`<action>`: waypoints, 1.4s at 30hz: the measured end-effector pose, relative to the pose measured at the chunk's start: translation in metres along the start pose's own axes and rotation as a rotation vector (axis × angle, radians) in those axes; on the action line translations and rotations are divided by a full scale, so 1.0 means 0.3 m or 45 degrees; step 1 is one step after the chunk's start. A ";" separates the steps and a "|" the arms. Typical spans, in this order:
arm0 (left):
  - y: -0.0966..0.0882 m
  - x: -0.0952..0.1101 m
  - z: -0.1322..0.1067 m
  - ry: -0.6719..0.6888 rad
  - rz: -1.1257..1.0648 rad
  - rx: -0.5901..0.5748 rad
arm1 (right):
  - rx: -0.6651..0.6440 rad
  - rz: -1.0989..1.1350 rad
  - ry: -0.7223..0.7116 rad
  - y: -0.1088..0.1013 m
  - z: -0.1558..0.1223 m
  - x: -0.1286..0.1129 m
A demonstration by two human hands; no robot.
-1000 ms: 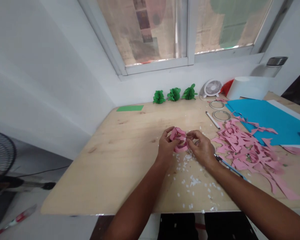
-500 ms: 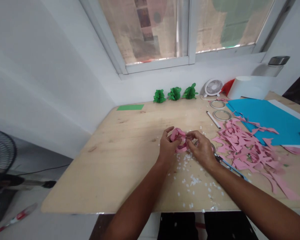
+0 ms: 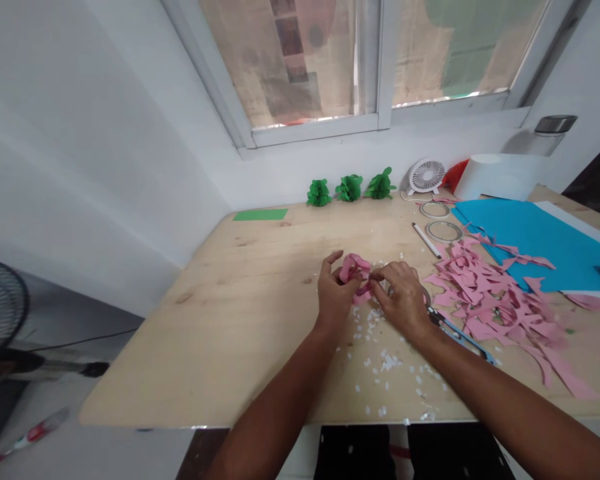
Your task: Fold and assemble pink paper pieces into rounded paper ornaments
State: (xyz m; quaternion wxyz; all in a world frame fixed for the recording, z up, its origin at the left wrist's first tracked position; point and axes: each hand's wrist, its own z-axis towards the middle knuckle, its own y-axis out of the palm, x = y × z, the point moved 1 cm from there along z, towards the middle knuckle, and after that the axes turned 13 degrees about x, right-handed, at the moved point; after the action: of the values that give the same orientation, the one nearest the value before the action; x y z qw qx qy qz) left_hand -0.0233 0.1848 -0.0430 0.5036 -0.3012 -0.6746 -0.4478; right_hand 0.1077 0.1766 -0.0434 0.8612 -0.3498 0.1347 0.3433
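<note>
A pink paper piece with curled loops [image 3: 356, 263] is held above the wooden table between my hands. My left hand [image 3: 337, 293] grips it from the left, thumb across its front and index finger raised. On its right edge, my right hand [image 3: 401, 293] pinches with thumb and fingertips together. Under my right hand lies a roll of tape [image 3: 427, 298], mostly covered. A blue-handled cutter or scissors [image 3: 463, 335] rests beside my right wrist, partly hidden by it.
Pink paper scraps [image 3: 495, 293] heap up on the right, beside blue sheets [image 3: 540, 233]. White bits [image 3: 390, 362] litter the table [image 3: 220, 320]. Two tape rolls [image 3: 444, 231], a white pen [image 3: 427, 240], a small fan [image 3: 427, 176], green paper shapes [image 3: 349, 188] and a green strip [image 3: 261, 215] lie farther back.
My right fingertips have shifted slightly left, closer to the pink paper piece. The loops have turned and look more closed. Nothing has been let go.
</note>
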 end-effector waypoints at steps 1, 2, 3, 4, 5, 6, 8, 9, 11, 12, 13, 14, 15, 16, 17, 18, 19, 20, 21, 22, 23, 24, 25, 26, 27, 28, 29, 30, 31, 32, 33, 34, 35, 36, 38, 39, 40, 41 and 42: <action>0.002 0.001 -0.002 0.004 -0.001 0.001 | -0.007 0.004 0.018 0.001 0.000 0.000; 0.004 0.002 -0.005 0.011 0.001 -0.002 | -0.009 0.012 0.039 0.002 -0.001 0.001; 0.005 0.004 -0.008 0.022 0.007 -0.010 | -0.007 0.021 0.063 0.004 -0.001 0.001; 0.007 0.006 -0.011 0.037 0.016 -0.018 | -0.003 0.030 0.085 0.005 -0.001 0.002; 0.008 0.008 -0.015 0.054 0.028 -0.026 | 0.000 0.037 0.104 0.006 -0.001 0.003; 0.008 0.010 -0.018 0.073 0.045 -0.035 | 0.002 0.042 0.122 0.007 -0.001 0.004; 0.009 0.014 -0.024 0.112 0.083 -0.048 | 0.007 0.045 0.160 0.009 0.000 0.006; 0.010 0.015 -0.026 0.130 0.101 -0.051 | 0.012 0.045 0.178 0.009 0.001 0.007; 0.010 0.015 -0.030 0.159 0.131 -0.059 | 0.015 0.051 0.211 0.010 0.002 0.011; 0.011 0.015 -0.031 0.170 0.139 -0.064 | 0.017 0.058 0.226 0.011 0.002 0.013; 0.011 0.013 -0.032 0.179 0.145 -0.070 | 0.018 0.065 0.240 0.012 0.003 0.015; 0.010 0.012 -0.032 0.186 0.148 -0.076 | 0.020 0.072 0.250 0.013 0.003 0.017; 0.010 0.010 -0.033 0.191 0.149 -0.082 | 0.021 0.077 0.257 0.013 0.003 0.018; 0.010 0.008 -0.033 0.194 0.149 -0.085 | 0.025 0.080 0.259 0.013 0.004 0.019; 0.010 0.006 -0.034 0.196 0.149 -0.087 | 0.028 0.078 0.257 0.013 0.004 0.019; 0.010 0.005 -0.035 0.197 0.148 -0.089 | 0.029 0.075 0.253 0.013 0.004 0.019; 0.010 0.004 -0.035 0.198 0.147 -0.090 | 0.032 0.072 0.250 0.012 0.004 0.018; 0.010 0.004 -0.036 0.198 0.144 -0.089 | 0.035 0.070 0.249 0.012 0.004 0.017; 0.010 0.004 -0.037 0.198 0.140 -0.087 | 0.038 0.070 0.250 0.011 0.004 0.016; 0.011 0.005 -0.038 0.195 0.135 -0.086 | 0.040 0.072 0.253 0.011 0.003 0.015; 0.012 0.006 -0.039 0.190 0.130 -0.086 | 0.040 0.076 0.258 0.010 0.003 0.015; 0.012 0.007 -0.039 0.185 0.127 -0.084 | 0.041 0.079 0.264 0.011 0.002 0.015; 0.012 0.007 -0.040 0.181 0.126 -0.084 | 0.042 0.078 0.272 0.011 0.001 0.015; 0.012 0.006 -0.040 0.180 0.127 -0.085 | 0.045 0.074 0.281 0.011 0.000 0.015; 0.012 0.004 -0.040 0.184 0.128 -0.084 | 0.048 0.068 0.290 0.012 -0.001 0.016; 0.011 0.002 -0.040 0.192 0.132 -0.087 | 0.051 0.063 0.297 0.013 -0.001 0.016; 0.010 -0.001 -0.039 0.202 0.139 -0.092 | 0.055 0.057 0.303 0.013 -0.002 0.016; 0.009 -0.004 -0.039 0.214 0.148 -0.099 | 0.055 0.052 0.309 0.014 -0.002 0.016; 0.008 -0.007 -0.038 0.226 0.156 -0.106 | 0.053 0.049 0.315 0.014 -0.002 0.016; 0.007 -0.008 -0.038 0.235 0.164 -0.110 | 0.049 0.047 0.321 0.015 -0.001 0.016; 0.007 -0.009 -0.037 0.239 0.168 -0.112 | 0.044 0.045 0.328 0.015 -0.001 0.016; 0.007 -0.009 -0.037 0.237 0.167 -0.110 | 0.038 0.047 0.333 0.015 0.000 0.017; 0.007 -0.008 -0.037 0.227 0.163 -0.105 | 0.030 0.054 0.335 0.015 0.000 0.018; 0.007 -0.006 -0.036 0.211 0.156 -0.098 | 0.022 0.065 0.335 0.014 0.000 0.019; 0.009 0.000 -0.035 0.167 0.134 -0.083 | 0.014 0.087 0.338 0.014 0.001 0.022; 0.010 0.002 -0.035 0.144 0.119 -0.077 | 0.010 0.101 0.338 0.013 0.001 0.023; 0.010 0.005 -0.034 0.124 0.102 -0.072 | 0.009 0.112 0.335 0.013 0.001 0.024; 0.011 0.007 -0.034 0.107 0.084 -0.069 | 0.006 0.123 0.329 0.013 0.002 0.024; 0.012 0.009 -0.034 0.098 0.072 -0.069 | 0.007 0.132 0.322 0.013 0.002 0.024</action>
State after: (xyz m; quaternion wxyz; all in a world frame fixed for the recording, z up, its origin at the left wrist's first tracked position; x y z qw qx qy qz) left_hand -0.0168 0.1768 -0.0385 0.5332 -0.3162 -0.6337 -0.4627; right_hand 0.1102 0.1826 -0.0482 0.8194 -0.3805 0.2609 0.3401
